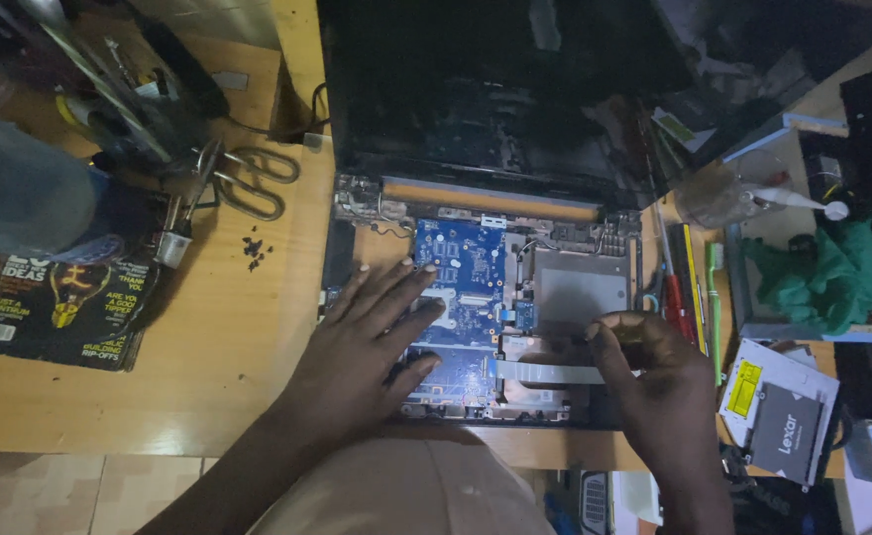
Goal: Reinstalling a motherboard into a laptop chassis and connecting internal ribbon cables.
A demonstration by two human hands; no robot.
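An opened laptop (595, 238) lies on the wooden desk with its blue circuit board (466, 253) exposed and its dark screen (495, 89) tilted back. My left hand (372, 342) rests flat on the board, fingers spread, holding nothing. My right hand (659, 381) is at the lower right of the chassis, thumb and forefinger pinched at the end of a flat grey ribbon cable (545, 373). A bare metal bay (580, 292) sits between the hands.
A magazine (69, 312) lies at the left, with a coiled metal heating element (248, 183) behind it. Screwdrivers and pens (684, 287) lie right of the laptop, beside a green cloth (832, 267), a plastic bag (718, 193) and a boxed drive (783, 431).
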